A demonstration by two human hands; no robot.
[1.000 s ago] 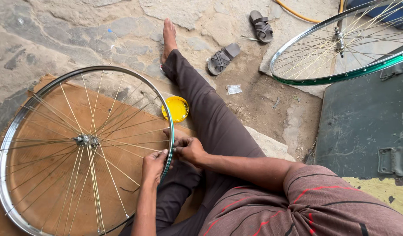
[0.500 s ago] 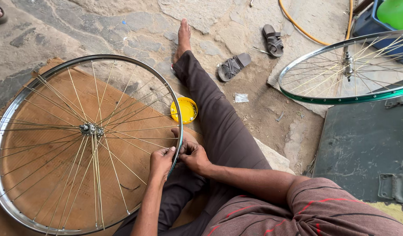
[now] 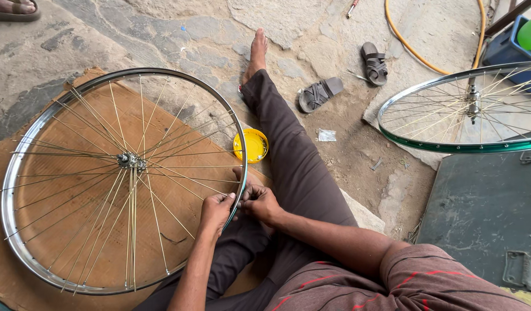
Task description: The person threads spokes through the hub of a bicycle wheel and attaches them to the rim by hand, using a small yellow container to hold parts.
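Chrome wheel rim (image 3: 23,167) lay flat on cardboard (image 3: 69,109), spokes already laced, while the left hand (image 3: 215,208) and right hand (image 3: 260,201) pinched its near edge, adjustment seemingly unfinished.

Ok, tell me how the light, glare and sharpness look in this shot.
Head view: soft, even daylight with faint shadows; bright glints on the chrome wheel rim but nothing blown out; both hands, left hand and right hand, are sharp at the rim; the green wheel curves slightly near the frame edge.

An open-air bicycle repair spot: spoked wheels (image 3: 124,178) (image 3: 467,112) on cardboard (image 3: 41,129) and stone ground (image 3: 162,34).
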